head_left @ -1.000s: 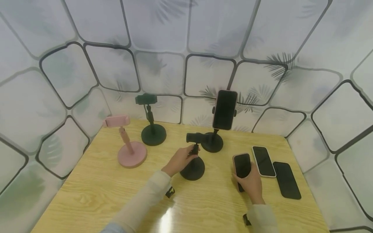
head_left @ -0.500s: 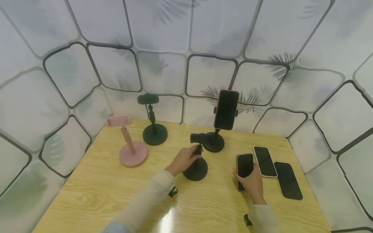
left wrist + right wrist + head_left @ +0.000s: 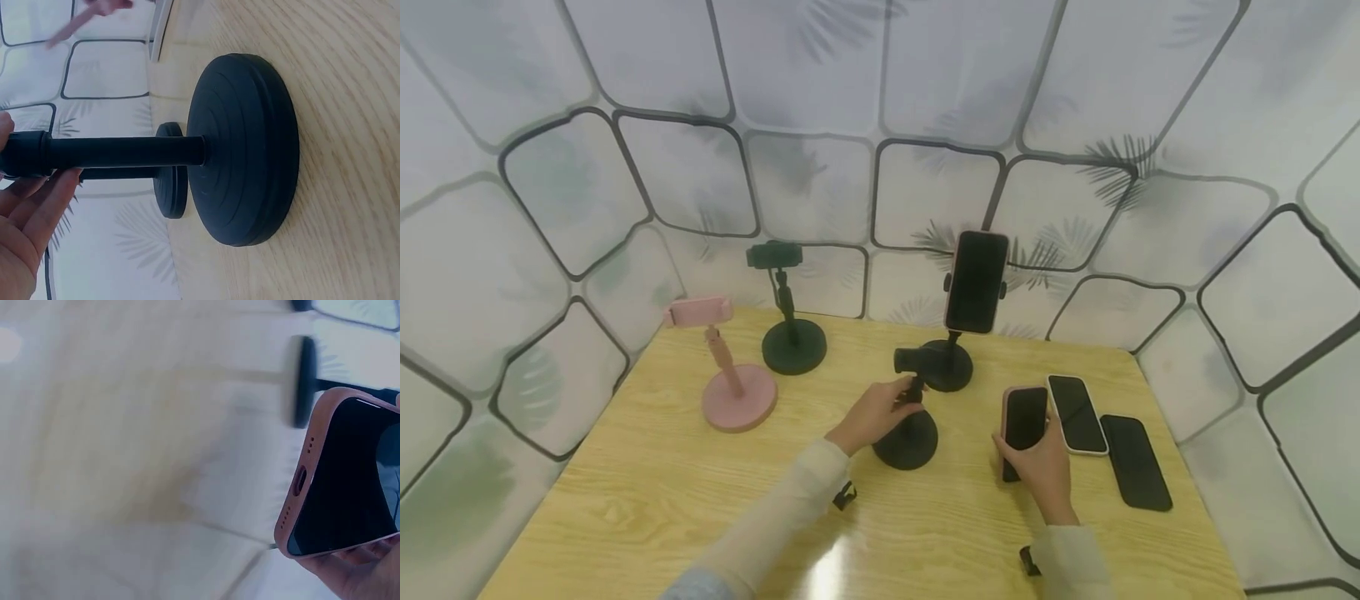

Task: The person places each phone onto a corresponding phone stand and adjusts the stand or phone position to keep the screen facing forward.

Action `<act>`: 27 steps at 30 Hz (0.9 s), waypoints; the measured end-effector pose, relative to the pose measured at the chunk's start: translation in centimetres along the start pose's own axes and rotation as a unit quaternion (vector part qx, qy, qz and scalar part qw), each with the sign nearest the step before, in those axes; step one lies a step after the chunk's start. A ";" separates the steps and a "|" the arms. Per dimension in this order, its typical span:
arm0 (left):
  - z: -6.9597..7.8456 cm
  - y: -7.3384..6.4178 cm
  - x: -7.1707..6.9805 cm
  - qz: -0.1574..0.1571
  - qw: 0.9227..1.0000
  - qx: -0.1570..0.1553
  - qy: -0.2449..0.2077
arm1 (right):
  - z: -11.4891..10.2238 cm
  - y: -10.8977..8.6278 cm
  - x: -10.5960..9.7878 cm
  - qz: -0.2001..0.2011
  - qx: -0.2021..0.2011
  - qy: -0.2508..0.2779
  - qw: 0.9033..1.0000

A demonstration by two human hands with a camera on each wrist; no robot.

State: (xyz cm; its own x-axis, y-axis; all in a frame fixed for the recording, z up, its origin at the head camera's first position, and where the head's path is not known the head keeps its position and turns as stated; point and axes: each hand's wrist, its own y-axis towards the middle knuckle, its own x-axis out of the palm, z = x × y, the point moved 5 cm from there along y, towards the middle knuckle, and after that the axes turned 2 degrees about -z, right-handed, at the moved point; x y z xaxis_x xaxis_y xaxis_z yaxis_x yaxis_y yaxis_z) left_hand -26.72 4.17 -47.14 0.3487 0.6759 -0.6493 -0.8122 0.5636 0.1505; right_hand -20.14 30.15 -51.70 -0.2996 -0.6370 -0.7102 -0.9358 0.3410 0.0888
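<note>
Left hand (image 3: 874, 414) grips the post of the front black stand (image 3: 912, 443) below its clamp head (image 3: 907, 360), presumably to steady it; the round base appears to sit on the table (image 3: 647, 500). Right hand (image 3: 1045, 464) holds the pink-cased phone (image 3: 1025, 419) by its long edges, thumb one side, fingers the other, probably to leave the screen and ends free. Phone is tilted, to the right of that stand, and looks lifted; port end faces the right wrist camera. Case smooth and matte, screen dark and glossy. Stand: matte, slim straight post, thick disc base with faint rings.

Behind, the rear black stand (image 3: 957, 372) clamps an upright phone (image 3: 976, 283), likely for viewing. Green stand (image 3: 795, 347) and pink stand (image 3: 740, 402) at left, clamps unfilled. White-rimmed phone (image 3: 1078, 415) and black phone (image 3: 1137, 462) lie flat, side by side at right, likely within easy reach. Table wood-grained; patterned backdrop (image 3: 940, 83) behind.
</note>
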 end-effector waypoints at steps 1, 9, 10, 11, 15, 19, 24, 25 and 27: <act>0.0 0.0 -0.1 -0.001 1.000 0.001 -0.005 | -0.5 -0.1 -0.3 0.007 -0.002 0.004 1.000; 0.0 0.1 -0.1 -0.021 0.999 0.002 -0.029 | -7.3 -1.4 -3.4 0.073 -0.048 0.054 0.995; 0.0 0.1 -0.1 -0.022 0.999 0.004 -0.030 | -8.3 -1.6 -3.8 0.078 -0.055 0.061 0.994; 0.1 0.2 -0.1 -0.023 0.999 0.005 -0.030 | -9.2 -1.7 -4.1 0.084 -0.062 0.065 0.992; 0.2 0.4 -0.1 -0.024 1.000 0.007 -0.015 | -12.3 -2.2 -5.3 0.107 -0.087 0.069 0.988; 0.2 0.5 -0.1 -0.026 1.000 0.008 -0.001 | -14.7 -2.6 -5.9 0.119 -0.109 0.064 0.985; 0.2 0.5 -0.1 -0.026 1.000 0.009 0.003 | -17.1 -3.0 -6.2 0.123 -0.160 0.084 0.976; 0.2 0.4 -0.1 -0.026 1.000 0.009 0.004 | -17.5 -3.0 -6.2 0.122 -0.173 0.088 0.973; 0.2 0.4 -0.1 -0.024 1.000 0.016 0.003 | -18.2 -3.2 -6.1 0.120 -0.199 0.090 0.968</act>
State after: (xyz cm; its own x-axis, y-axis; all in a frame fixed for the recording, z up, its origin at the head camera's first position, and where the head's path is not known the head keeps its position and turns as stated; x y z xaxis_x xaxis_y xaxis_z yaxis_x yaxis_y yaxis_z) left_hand -27.01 4.41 -46.90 0.3839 0.6444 -0.6613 -0.7796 0.6100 0.1419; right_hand -18.71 20.37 -34.90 -0.5109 -0.6954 -0.5054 -0.8219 0.2228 0.5243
